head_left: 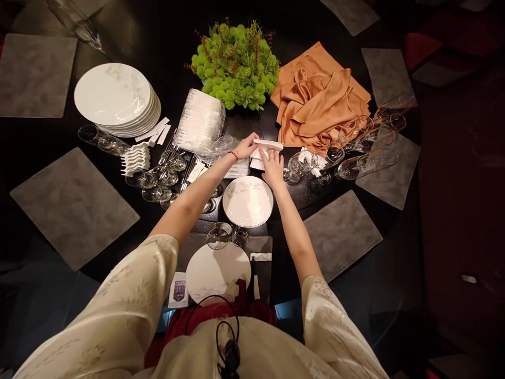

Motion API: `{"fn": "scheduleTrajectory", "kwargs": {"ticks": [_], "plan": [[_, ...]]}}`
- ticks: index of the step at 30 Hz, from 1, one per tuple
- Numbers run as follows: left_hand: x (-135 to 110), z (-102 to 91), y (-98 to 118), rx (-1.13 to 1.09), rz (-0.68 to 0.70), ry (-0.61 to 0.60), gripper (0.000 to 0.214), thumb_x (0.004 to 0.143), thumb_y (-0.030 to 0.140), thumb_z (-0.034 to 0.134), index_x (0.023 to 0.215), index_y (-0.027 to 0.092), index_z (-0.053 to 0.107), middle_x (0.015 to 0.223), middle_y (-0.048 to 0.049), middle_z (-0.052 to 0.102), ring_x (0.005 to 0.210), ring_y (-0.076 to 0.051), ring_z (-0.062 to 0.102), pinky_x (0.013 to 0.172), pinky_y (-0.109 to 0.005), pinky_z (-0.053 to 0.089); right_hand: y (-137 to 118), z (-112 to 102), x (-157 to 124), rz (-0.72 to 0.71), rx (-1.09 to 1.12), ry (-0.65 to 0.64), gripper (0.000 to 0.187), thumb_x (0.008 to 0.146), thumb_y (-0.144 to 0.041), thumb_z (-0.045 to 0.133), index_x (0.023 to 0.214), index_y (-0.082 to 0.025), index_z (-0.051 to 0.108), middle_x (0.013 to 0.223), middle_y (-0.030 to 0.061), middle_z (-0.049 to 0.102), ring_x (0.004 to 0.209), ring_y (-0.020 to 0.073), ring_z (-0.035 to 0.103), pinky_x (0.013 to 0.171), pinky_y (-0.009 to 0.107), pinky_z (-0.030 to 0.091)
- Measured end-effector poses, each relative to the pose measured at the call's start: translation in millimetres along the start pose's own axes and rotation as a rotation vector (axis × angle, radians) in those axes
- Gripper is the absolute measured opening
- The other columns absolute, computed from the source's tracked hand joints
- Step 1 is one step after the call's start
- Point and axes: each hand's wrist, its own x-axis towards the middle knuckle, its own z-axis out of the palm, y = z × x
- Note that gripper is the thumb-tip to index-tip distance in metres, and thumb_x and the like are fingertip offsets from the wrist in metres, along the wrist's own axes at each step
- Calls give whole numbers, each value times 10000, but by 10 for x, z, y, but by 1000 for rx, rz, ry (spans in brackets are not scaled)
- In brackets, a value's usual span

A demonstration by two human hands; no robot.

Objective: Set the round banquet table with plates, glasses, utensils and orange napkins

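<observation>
Just a wht folded napkin (pixel 268 145)

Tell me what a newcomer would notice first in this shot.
The green flower arrangement at the far centre grabs the eye first, with crumpled orange satin to its right and a stack of white plates to its left. Mid-frame, the left hand and right hand meet on a folded white paper.

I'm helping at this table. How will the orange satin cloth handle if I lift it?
The orange satin cloth looks floppy, since it lies slumped in loose folds. Its glossy sheen suggests it may slip when gripped. It is probably light for its size, but the stemmed glasses lying by its edge could get dragged.
</observation>
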Motion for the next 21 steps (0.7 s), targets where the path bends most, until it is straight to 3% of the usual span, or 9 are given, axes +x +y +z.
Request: {"fn": "scheduleTrajectory", "kwargs": {"ticks": [5, 9, 13, 17, 21], "plan": [[26, -1, 27, 17, -13, -37, 190, 787, 245, 606, 950, 176, 676, 789, -31, 661, 819, -207, 606, 852, -322, 471, 19, 48, 85, 46, -7, 39, 490, 905, -99, 428, 1385, -133, 525, 1323, 186, 561, 1279, 304, 436, 1123, 510, 292], [29, -29, 12, -28, -43, -35, 205, 760, 187, 558, 902, 135, 698, 871, -54, 688, 820, -188, 602, 810, -288, 463, 42, -35, 148, 45, -15, 87, 416, 930, -130, 394, 1306, -128, 572, 1276, 189, 583, 1248, 318, 449, 1063, 497, 354], [68, -43, -31, -190, -163, 2, 164, 750, 136, 471, 782, 129, 632, 674, -6, 553, 646, -135, 513, 673, -246, 426, -29, -189, 151, 11, -33, 178, 395, 937, -169, 406, 1300, -130, 556, 1404, 196, 485, 1365, 339, 333, 1113, 555, 280], [106, -15, -71, -270, -184, -52, 119, 777, 177, 470, 699, 154, 557, 620, 12, 460, 590, -127, 454, 623, -243, 401, -88, -309, 157, -49, -33, 270, 334, 940, -202, 412, 1219, -164, 591, 1528, 127, 360, 1460, 322, 174, 1181, 598, 126], [56, 19, -74, -251, -139, -81, 282, 893, 334, 443, 788, 132, 610, 686, -23, 554, 668, -159, 539, 691, -281, 455, -37, -305, 175, -47, -53, 219, 306, 929, -188, 423, 1170, -156, 607, 1426, 139, 473, 1422, 317, 270, 1197, 604, 74]]}}
